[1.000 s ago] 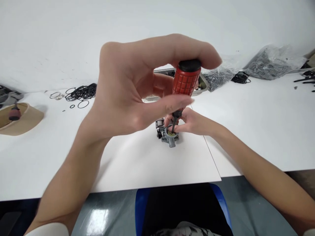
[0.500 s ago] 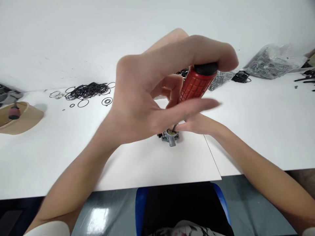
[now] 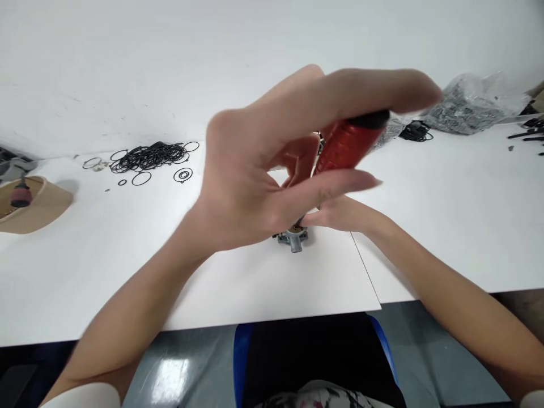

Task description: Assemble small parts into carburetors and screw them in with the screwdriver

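My left hand [image 3: 255, 164] is closed around the red handle of a screwdriver [image 3: 352, 144], with the index finger laid over its black end cap and the thumb along the near side. The shaft slants down to the left, its tip at the top of a small grey metal carburetor [image 3: 295, 242] on the white table. Beyond it, my right hand [image 3: 340, 212] grips the carburetor from the right. Its thumb shows beside the shaft, while my left hand hides most of its other fingers and the far part of the carburetor.
A pile of black rubber rings [image 3: 151, 157] lies at the back left. At the left edge, a tan container [image 3: 51, 207] holds another screwdriver [image 3: 21, 194]. Clear plastic bags of small parts [image 3: 467, 105] and black pieces [image 3: 416, 130] line the back right. A blue-edged chair [image 3: 242, 362] stands at the front.
The screwdriver handle has turned and leans further right. My left index finger has slid right over its cap. My right hand and the carburetor stay nearly in place.
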Available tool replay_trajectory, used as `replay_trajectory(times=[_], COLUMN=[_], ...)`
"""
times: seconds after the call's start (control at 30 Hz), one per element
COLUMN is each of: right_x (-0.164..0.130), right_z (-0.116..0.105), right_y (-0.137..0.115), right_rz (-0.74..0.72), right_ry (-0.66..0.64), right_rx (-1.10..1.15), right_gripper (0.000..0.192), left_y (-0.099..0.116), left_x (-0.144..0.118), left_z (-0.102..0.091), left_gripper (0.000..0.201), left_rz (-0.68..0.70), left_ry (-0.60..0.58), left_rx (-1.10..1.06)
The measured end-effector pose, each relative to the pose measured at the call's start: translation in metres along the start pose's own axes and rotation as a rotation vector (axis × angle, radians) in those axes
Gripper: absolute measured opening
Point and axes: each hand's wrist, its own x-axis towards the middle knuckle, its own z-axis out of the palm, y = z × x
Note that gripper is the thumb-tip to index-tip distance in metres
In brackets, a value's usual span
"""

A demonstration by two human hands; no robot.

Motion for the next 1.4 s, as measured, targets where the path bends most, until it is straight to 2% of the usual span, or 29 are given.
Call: replay_trajectory(times=[0.07,0.13,0.2,0.3,0.37,0.47,0.57,0.67,0.77,0.97,1.17,1.3,1.4], right_x=[0.0,-0.001,-0.001,-0.002,-0.002,-0.003,-0.002,-0.003,-0.003,-0.002,-0.003,-0.003,-0.003], right_z=[0.001,0.002,0.003,0.002,0.001,0.001,0.001,0.001,0.001,0.0,0.002,0.001,0.001], right_y=[0.001,0.002,0.002,0.0,0.0,0.003,0.006,0.005,0.005,0.008,0.0,0.003,0.006], right_rz=[-0.01,-0.016,-0.021,-0.006,0.015,0.006,-0.024,0.002,0.01,-0.02,0.031,0.003,-0.012], right_ry=[0.006,0.014,0.01,0.016,0.018,-0.005,-0.011,0.008,0.005,0.001,0.041,0.002,-0.001], right_rx=[-0.008,-0.009,-0.014,-0.04,-0.041,-0.008,0.003,-0.015,-0.026,-0.013,-0.075,-0.025,-0.03], right_gripper=[0.012,0.012,0.013,0.014,0.012,0.012,0.012,0.013,0.012,0.012,0.012,0.013,0.012], left_y=[-0.003,-0.007,-0.01,-0.012,-0.011,-0.01,-0.01,-0.009,-0.007,-0.004,-0.001,-0.001,-0.003], left_x=[0.0,0.001,0.002,0.002,0.002,0.002,0.002,0.002,0.0,0.003,0.009,0.002,-0.001], left_z=[-0.003,-0.005,-0.006,-0.004,-0.004,-0.007,-0.012,-0.015,-0.013,-0.009,-0.004,-0.007,-0.009], left_gripper=[0.061,0.065,0.058,0.053,0.058,0.058,0.058,0.055,0.05,0.054,0.042,0.046,0.052], left_rz=[-0.027,0.014,0.054,0.106,0.102,0.046,0.073,0.099,0.07,0.013,0.199,0.071,0.049], left_ry=[0.0,-0.006,-0.033,-0.009,0.023,-0.038,-0.094,-0.077,-0.029,-0.098,-0.015,-0.053,-0.065], left_rx=[-0.013,-0.069,-0.108,-0.1,-0.055,-0.018,-0.036,-0.014,0.012,-0.055,0.003,-0.061,-0.101])
